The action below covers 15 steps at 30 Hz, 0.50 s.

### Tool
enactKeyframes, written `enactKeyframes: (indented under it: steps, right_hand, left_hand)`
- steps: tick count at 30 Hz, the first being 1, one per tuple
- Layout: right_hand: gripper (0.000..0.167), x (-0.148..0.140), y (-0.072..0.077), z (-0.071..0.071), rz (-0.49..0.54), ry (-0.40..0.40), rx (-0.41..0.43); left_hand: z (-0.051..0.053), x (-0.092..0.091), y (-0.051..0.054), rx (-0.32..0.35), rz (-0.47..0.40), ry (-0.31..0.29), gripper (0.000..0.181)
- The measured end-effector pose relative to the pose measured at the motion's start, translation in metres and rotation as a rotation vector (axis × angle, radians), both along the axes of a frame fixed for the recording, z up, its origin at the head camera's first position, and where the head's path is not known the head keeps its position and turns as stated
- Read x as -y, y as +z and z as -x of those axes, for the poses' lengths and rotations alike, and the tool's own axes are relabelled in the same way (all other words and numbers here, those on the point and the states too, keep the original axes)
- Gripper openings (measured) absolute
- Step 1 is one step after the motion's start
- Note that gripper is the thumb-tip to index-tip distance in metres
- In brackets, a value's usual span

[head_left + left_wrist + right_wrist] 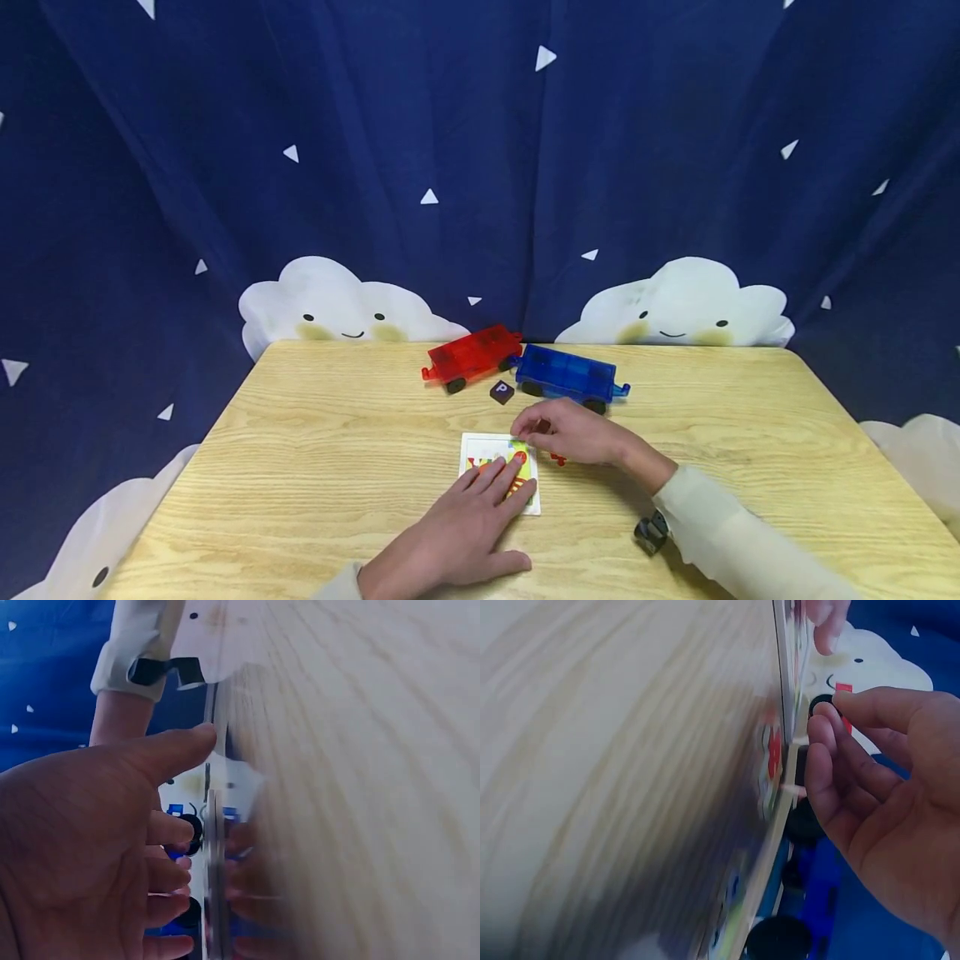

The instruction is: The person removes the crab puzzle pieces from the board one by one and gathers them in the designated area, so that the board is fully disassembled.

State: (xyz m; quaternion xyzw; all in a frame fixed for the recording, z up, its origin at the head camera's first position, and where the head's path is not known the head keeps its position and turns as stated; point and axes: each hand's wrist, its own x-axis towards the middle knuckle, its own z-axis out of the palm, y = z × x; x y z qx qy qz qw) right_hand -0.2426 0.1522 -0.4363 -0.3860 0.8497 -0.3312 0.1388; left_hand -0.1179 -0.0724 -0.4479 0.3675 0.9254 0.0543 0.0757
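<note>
My left hand (468, 521) lies with spread, straight fingers on a small white-bordered board (532, 507) that carries a colourful picture. In the left wrist view the board (214, 885) shows only edge-on beside the fingertips. At the board's far right corner is my right hand (573, 429), its fingers loosely bent and the thumb near the index finger. Nothing shows between those fingertips in the right wrist view. Partly under that hand lies a small red piece (558, 458); flat pieces (769, 761) with red and white also appear in the right wrist view.
Behind the hands stand a red toy wagon (472, 354) and a blue toy wagon (567, 372), both on black wheels. Near them lies a dark tile (502, 392) marked P. A black device (651, 532) sits at my right sleeve. A navy curtain (480, 167) borders the table's far edge.
</note>
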Motion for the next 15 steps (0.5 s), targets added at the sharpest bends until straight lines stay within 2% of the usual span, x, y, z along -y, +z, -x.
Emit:
enactKeyframes:
  steps: [4, 8, 12, 15]
  right_hand:
    - [0.016, 0.0071, -0.0005, -0.0013, -0.024, 0.024, 0.009]
    - [0.016, 0.0112, -0.0007, -0.0027, -0.054, 0.040, -0.013]
    - [0.017, 0.0116, -0.0010, -0.0039, -0.088, 0.039, -0.070]
    - [0.018, 0.0111, -0.0006, -0.0043, -0.117, 0.035, -0.107]
  left_hand:
    - [-0.0066, 0.0018, 0.0042, -0.067, 0.023, -0.027, 0.080]
    - [-0.0087, 0.0034, 0.0024, -0.127, 0.034, -0.048, 0.080]
    - [-0.0072, 0.0028, 0.0010, -0.112, 0.079, -0.047, 0.082]
    - [-0.0061, 0.0022, 0.0009, -0.069, 0.111, -0.035, 0.084]
